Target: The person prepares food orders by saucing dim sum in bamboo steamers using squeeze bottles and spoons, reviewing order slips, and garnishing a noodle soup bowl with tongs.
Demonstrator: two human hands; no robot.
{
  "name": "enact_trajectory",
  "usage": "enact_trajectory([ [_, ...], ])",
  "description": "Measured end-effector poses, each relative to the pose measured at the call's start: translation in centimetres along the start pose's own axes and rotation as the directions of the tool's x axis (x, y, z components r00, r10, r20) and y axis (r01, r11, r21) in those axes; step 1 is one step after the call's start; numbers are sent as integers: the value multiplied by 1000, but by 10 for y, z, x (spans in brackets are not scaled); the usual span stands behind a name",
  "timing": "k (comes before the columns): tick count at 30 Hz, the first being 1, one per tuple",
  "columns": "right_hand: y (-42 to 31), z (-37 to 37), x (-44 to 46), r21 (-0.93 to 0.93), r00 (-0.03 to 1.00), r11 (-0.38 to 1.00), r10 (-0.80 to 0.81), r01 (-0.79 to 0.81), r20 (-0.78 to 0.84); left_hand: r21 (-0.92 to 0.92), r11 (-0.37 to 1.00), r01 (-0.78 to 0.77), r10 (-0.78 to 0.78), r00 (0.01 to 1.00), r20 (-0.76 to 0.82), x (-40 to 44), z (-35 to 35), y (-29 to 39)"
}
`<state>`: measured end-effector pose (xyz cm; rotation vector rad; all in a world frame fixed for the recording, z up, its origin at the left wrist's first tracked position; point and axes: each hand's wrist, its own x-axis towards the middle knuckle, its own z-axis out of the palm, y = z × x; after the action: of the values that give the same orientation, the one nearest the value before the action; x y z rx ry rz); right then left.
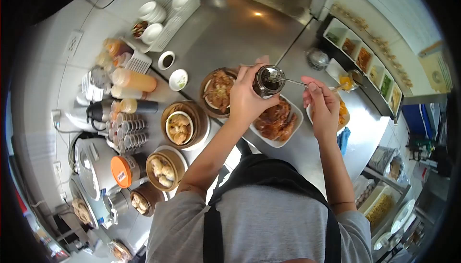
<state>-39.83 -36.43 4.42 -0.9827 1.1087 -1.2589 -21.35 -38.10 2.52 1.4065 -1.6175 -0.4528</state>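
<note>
Head view: near the closest edge of the steel counter [230, 32], a white dish [275, 144] carries glazed meat [274, 122]. Partly above it, the left hand [247, 95] has its fingers wrapped round a dark-filled jar [269, 81]. The right hand [322, 102] pinches a slim metal spoon [295, 82], its tip inside. The jar looks rigid, light, possibly slippery, best gripped round its body; the spoon by its handle end. Farther, a plastic basket [181, 23] sits toward the far left corner.

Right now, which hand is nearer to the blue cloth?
Right. The right hand, holding the spoon, is just forward and left of the cloth; the left hand, holding the jar, is farther forward and well to the left.
</note>
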Motion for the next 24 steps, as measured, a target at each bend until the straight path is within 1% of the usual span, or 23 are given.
enact_trajectory([
  [2, 6, 17, -2, 129, 996, 988, 86, -89, 26, 30, 999, 13, -11, 999, -46, -11, -24, -12],
  [5, 10, 38, -7, 196, 991, 971, 126, -134, 53, 110, 985, 130, -118, 987, -106, -29, -62, -28],
  [6, 14, 44, -6, 198, 991, 971, 126, -134, 51, 112, 982, 155, -138, 980, -146, -34, -72, -36],
  [9, 31, 61, 0, 142, 986, 978, 144, -154, 80, 198, 961, 193, -146, 962, -230, -53, -109, -50],
  [10, 40, 68, 2, 70, 990, 991, 110, -117, 91, 202, 944, 261, -208, 946, -250, -58, -119, -52],
  [12, 63, 81, 5, -72, 991, 997, 43, -35, 123, 223, 934, 280, -208, 932, -296, -67, -134, -58],
  [14, 86, 92, 6, -144, 989, 990, 10, 12, 147, 225, 934, 278, -191, 920, -341, -75, -146, -66],
  [15, 90, 98, 5, -179, 987, 983, -7, 36, 162, 217, 931, 295, -209, 915, -346, -79, -150, -68],
  [16, 92, 102, 3, -277, 983, 957, -34, 84, 182, 208, 927, 311, -227, 909, -350, -81, -153, -69],
  [17, 93, 105, 4, -373, 950, 891, -164, 258, 266, 198, 924, 327, -244, 903, -354, -84, -156, -69],
  [18, 91, 107, 4, -443, 891, 789, -277, 425, 361, 201, 921, 333, -248, 901, -357, -86, -158, -70],
  [19, 89, 110, 4, -486, 807, 655, -371, 578, 460, 204, 919, 337, -250, 899, -359, -87, -159, -70],
  [20, 84, 112, 2, -500, 790, 624, -367, 600, 491, 208, 918, 338, -250, 899, -360, -88, -159, -70],
  [23, 80, 112, -2, -529, 859, 683, -333, 504, 389, 122, 926, 358, -295, 885, -361, -89, -159, -69],
  [24, 73, 115, -5, -464, 915, 796, -271, 388, 300, 122, 928, 351, -288, 886, -363, -89, -158, -69],
])
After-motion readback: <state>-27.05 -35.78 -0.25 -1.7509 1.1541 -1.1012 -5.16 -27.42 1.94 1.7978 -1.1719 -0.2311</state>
